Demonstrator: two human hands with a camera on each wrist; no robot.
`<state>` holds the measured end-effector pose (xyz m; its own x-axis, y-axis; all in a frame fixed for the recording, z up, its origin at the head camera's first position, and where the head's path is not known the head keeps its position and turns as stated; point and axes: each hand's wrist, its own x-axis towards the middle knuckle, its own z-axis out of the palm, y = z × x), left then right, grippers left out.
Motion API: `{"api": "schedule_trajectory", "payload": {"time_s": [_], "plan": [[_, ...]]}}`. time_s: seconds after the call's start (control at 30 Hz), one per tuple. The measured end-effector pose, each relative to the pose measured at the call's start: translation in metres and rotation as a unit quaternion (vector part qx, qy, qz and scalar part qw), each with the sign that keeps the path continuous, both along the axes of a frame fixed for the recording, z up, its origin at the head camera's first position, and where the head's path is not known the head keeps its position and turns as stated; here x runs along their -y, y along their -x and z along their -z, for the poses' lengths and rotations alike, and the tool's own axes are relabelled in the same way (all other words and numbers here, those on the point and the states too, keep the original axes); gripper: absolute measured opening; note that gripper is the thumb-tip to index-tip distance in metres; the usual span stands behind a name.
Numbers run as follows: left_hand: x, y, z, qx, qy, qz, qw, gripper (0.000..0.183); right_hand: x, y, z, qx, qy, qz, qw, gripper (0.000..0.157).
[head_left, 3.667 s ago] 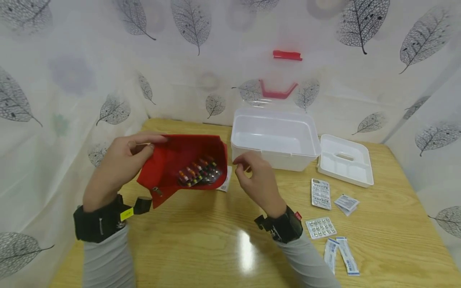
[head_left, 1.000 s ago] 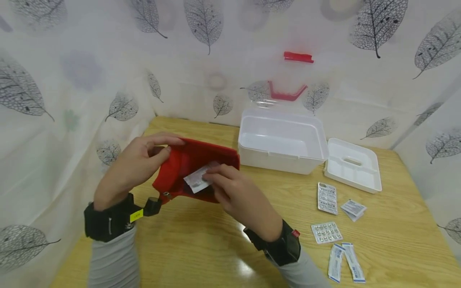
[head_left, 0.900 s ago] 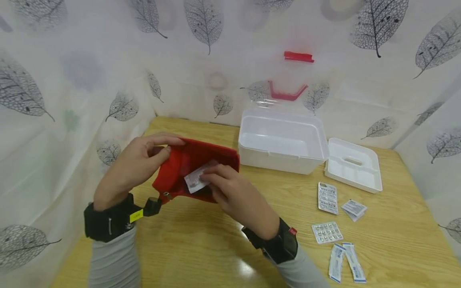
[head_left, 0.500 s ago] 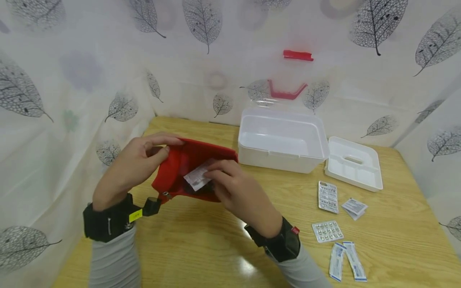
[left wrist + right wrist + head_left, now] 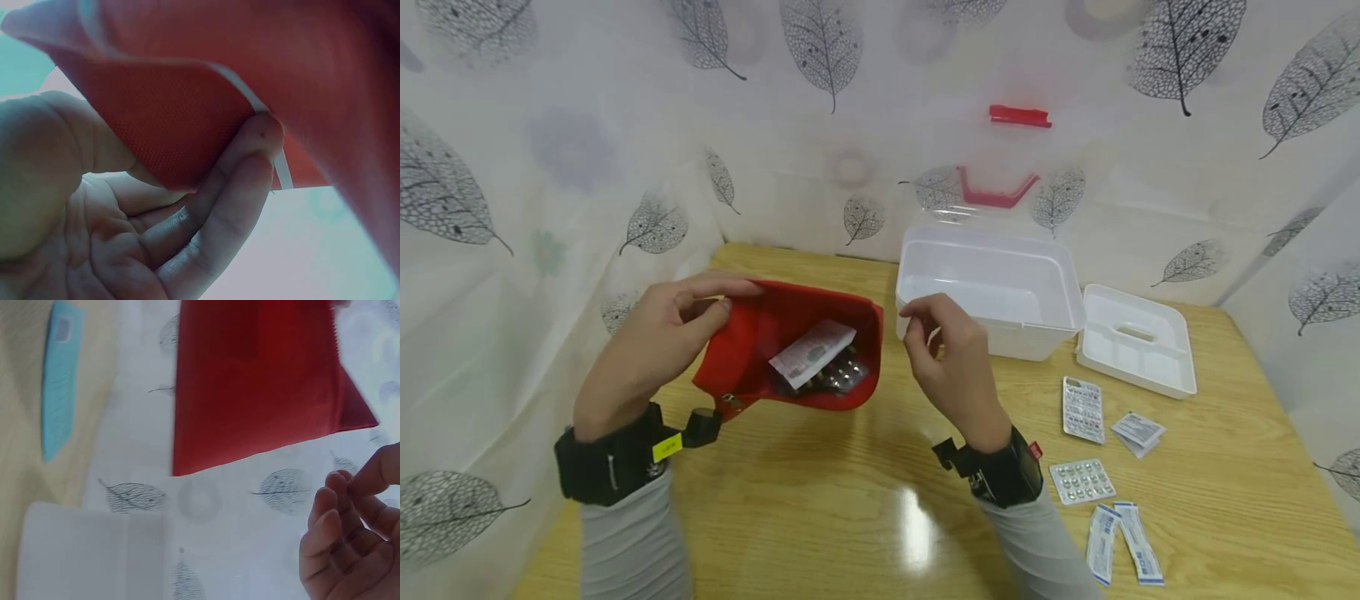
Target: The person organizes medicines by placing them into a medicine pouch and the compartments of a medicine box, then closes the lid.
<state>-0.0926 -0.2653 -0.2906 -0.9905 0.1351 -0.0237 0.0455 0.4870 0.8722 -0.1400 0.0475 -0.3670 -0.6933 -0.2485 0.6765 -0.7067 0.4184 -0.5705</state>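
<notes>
My left hand (image 5: 651, 346) grips the left end of a red zippered pouch (image 5: 812, 302) by its upper edge. The left wrist view shows its fingers (image 5: 231, 206) pressing the red fabric. Through the pouch's gaping mouth I see a white printed sachet (image 5: 814, 353) lying across blister packs of pills (image 5: 850, 372). My right hand (image 5: 957, 358) hovers right of the pouch, in front of the white box (image 5: 1033, 340). Its fingers are loosely bent and hold nothing. From the right wrist view, the pouch's outer side (image 5: 256, 394) hangs above that hand.
A white compartment tray (image 5: 1172, 379) leans beside the box, whose clear lid with red handle (image 5: 992, 198) stands raised. On the table's right lie two blister packs (image 5: 1082, 408), folded sachets (image 5: 1138, 432) and two narrow white-and-blue packets (image 5: 1138, 542). A long blue packet (image 5: 61, 381) lies behind the pouch.
My right hand has let go of the white sachet inside the pouch and moved out to the right. The pouch has shifted slightly left and its mouth gapes wider.
</notes>
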Motion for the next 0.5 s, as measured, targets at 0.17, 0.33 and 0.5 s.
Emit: {"api": "schedule_trajectory", "payload": {"time_s": [0.17, 0.33, 0.5], "plan": [[0.003, -0.002, -0.001, -0.004, -0.009, -0.015, 0.9998, 0.035, 0.003, 0.016, 0.022, 0.07, -0.086, 0.013, 0.994, 0.017], [0.005, -0.004, -0.002, -0.017, -0.032, -0.034, 0.9988, 0.035, 0.017, 0.03, 0.049, 0.146, -0.178, -0.028, 0.973, 0.017], [0.005, -0.005, -0.004, -0.003, -0.054, -0.064, 0.9965, 0.036, 0.032, 0.039, 0.077, 0.176, -0.239, -0.075, 0.952, 0.028]]}}
